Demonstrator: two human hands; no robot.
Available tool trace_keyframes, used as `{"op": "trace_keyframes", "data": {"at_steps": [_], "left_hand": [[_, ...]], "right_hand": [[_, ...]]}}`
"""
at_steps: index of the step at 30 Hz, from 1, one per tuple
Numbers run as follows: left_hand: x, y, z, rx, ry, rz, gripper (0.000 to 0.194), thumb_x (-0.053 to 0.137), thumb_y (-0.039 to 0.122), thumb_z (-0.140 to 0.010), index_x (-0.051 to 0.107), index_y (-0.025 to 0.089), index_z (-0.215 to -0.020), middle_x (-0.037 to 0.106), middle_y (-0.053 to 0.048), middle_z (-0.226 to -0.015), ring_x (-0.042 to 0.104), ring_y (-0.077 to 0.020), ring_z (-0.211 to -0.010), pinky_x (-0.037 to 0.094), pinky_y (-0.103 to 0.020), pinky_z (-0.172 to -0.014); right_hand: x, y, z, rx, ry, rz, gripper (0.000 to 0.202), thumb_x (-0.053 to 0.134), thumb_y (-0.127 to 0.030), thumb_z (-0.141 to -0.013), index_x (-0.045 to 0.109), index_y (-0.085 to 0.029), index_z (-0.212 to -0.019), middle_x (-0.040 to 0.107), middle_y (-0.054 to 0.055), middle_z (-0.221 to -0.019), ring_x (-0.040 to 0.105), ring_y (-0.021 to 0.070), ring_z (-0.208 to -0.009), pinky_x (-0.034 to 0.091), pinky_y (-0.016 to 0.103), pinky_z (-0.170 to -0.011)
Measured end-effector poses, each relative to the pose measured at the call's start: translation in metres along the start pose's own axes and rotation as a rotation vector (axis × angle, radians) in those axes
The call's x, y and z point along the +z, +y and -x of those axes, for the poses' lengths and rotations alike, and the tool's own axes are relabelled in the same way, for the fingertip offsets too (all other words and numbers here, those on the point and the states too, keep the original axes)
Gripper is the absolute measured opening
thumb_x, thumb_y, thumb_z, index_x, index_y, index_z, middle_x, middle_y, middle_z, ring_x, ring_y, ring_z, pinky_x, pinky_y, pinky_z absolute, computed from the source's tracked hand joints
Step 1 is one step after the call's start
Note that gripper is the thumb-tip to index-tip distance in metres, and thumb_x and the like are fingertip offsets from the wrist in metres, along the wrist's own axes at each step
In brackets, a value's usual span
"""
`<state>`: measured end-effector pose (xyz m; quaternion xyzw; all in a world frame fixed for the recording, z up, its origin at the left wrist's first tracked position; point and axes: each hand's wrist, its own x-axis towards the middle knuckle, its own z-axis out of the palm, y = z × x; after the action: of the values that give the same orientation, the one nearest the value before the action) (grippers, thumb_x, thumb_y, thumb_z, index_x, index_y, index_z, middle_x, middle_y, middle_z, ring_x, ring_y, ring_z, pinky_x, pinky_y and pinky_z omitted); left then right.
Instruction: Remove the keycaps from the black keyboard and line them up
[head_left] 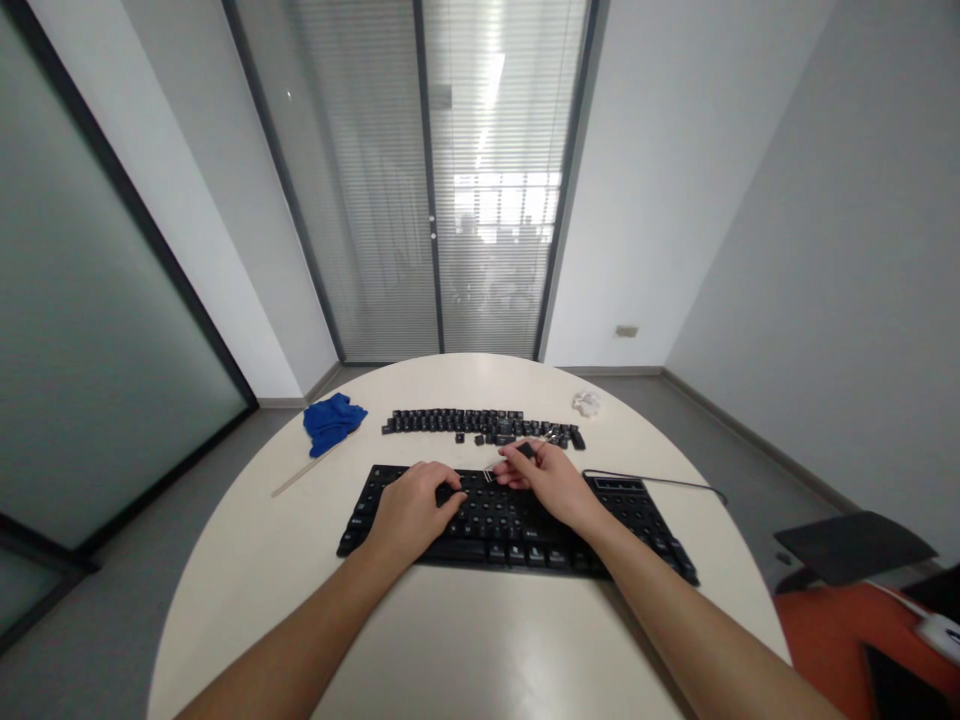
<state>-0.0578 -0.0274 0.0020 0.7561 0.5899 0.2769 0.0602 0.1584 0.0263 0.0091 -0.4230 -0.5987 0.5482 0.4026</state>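
A black keyboard (517, 553) lies across the table with many keycaps off, while several caps remain along its front row. My right hand (551, 480) is closed over the keyboard's upper middle, gripping a keycap puller (526, 451) with a dark handle. Its thin wire prongs (487, 476) point left, close to the keyboard's top edge. My left hand (412, 505) rests on the left part of the keyboard, fingers bent, thumb and index finger slightly apart. Its other fingertips are hidden from view. Behind the keyboard, loose black keycaps (450, 420) are laid out in rows.
A blue cloth (330, 422) and a thin wooden stick (300, 474) lie at the left. Crumpled white tissue (586, 403) sits at the back right. The keyboard cable (667, 480) runs off the right edge. An orange chair (832, 640) stands beside the round table (480, 650).
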Motion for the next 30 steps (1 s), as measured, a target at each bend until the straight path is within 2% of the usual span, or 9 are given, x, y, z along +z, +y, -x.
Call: {"op": "trace_keyframes", "data": {"at_steps": [3,5,8,11,14,17,22,26,30], "left_hand": [[-0.001,0.0,0.0,-0.032,-0.041,0.007,0.005,0.067,0.026,-0.083,0.068,0.025,-0.088,0.072,0.001,-0.096,0.065,-0.0207,-0.094,0.049,-0.034,-0.085],[-0.003,-0.001,-0.001,-0.032,-0.057,0.024,0.012,0.065,0.025,-0.085,0.07,0.026,-0.096,0.073,0.001,-0.1,0.065,-0.0205,-0.096,0.049,-0.033,-0.086],[-0.007,-0.005,-0.002,0.048,-0.108,0.045,0.021,0.06,0.025,-0.089,0.07,0.028,-0.107,0.071,0.0,-0.108,0.063,-0.0198,-0.102,0.048,-0.032,-0.091],[-0.011,-0.012,-0.005,0.132,-0.177,0.032,0.022,0.056,0.024,-0.092,0.072,0.029,-0.107,0.07,0.0,-0.109,0.062,-0.0193,-0.103,0.047,-0.031,-0.093],[-0.014,-0.017,-0.006,0.148,-0.212,0.014,0.024,0.056,0.023,-0.092,0.071,0.027,-0.111,0.07,-0.001,-0.11,0.062,-0.019,-0.103,0.047,-0.031,-0.095],[-0.013,-0.016,-0.006,0.156,-0.187,-0.026,0.024,0.055,0.024,-0.093,0.07,0.026,-0.111,0.07,-0.002,-0.109,0.063,-0.0194,-0.103,0.047,-0.032,-0.095],[-0.014,-0.007,-0.012,0.128,-0.057,-0.084,0.023,0.052,0.025,-0.094,0.068,0.025,-0.112,0.07,-0.003,-0.111,0.062,-0.0195,-0.104,0.048,-0.032,-0.093],[-0.016,-0.002,-0.035,0.112,0.002,-0.151,0.022,0.056,0.026,-0.093,0.068,0.023,-0.111,0.071,-0.005,-0.11,0.062,-0.0224,-0.104,0.049,-0.034,-0.09],[-0.007,-0.008,-0.065,0.226,-0.065,-0.195,0.018,0.059,0.02,-0.089,0.071,0.023,-0.102,0.072,-0.005,-0.104,0.058,-0.0246,-0.106,0.047,-0.034,-0.09]], "right_hand": [[-0.001,-0.002,0.0,0.01,0.01,0.001,0.03,0.064,-0.044,-0.086,0.062,-0.015,-0.094,0.075,0.007,-0.082,0.072,0.0133,-0.071,0.057,0.022,-0.066],[-0.002,-0.002,0.0,0.017,0.015,0.002,0.029,0.064,-0.043,-0.087,0.062,-0.015,-0.093,0.075,0.006,-0.081,0.071,0.0126,-0.071,0.057,0.021,-0.065],[-0.003,-0.001,-0.001,0.014,0.017,-0.004,0.027,0.063,-0.041,-0.087,0.062,-0.015,-0.093,0.075,0.006,-0.081,0.071,0.012,-0.07,0.056,0.021,-0.065],[-0.005,0.0,-0.002,0.006,0.019,-0.005,0.027,0.063,-0.041,-0.088,0.062,-0.015,-0.093,0.075,0.007,-0.082,0.071,0.0119,-0.07,0.056,0.021,-0.064],[-0.006,-0.001,-0.003,0.01,0.03,-0.009,0.026,0.064,-0.041,-0.087,0.062,-0.015,-0.092,0.075,0.006,-0.081,0.071,0.0121,-0.07,0.056,0.02,-0.063],[-0.007,-0.002,-0.003,0.015,0.036,-0.019,0.025,0.064,-0.04,-0.087,0.061,-0.015,-0.093,0.075,0.006,-0.081,0.071,0.012,-0.07,0.057,0.021,-0.064],[-0.01,-0.001,-0.004,-0.013,0.023,-0.003,0.03,0.063,-0.044,-0.087,0.062,-0.015,-0.094,0.075,0.007,-0.082,0.071,0.0132,-0.071,0.057,0.022,-0.065],[-0.012,-0.001,-0.005,-0.022,0.021,0.002,0.031,0.063,-0.046,-0.087,0.062,-0.015,-0.093,0.075,0.008,-0.083,0.071,0.0141,-0.071,0.057,0.024,-0.065],[-0.014,0.0,-0.005,-0.029,0.036,0.005,0.031,0.063,-0.047,-0.086,0.063,-0.016,-0.09,0.075,0.007,-0.081,0.071,0.0142,-0.069,0.057,0.024,-0.064]]}}
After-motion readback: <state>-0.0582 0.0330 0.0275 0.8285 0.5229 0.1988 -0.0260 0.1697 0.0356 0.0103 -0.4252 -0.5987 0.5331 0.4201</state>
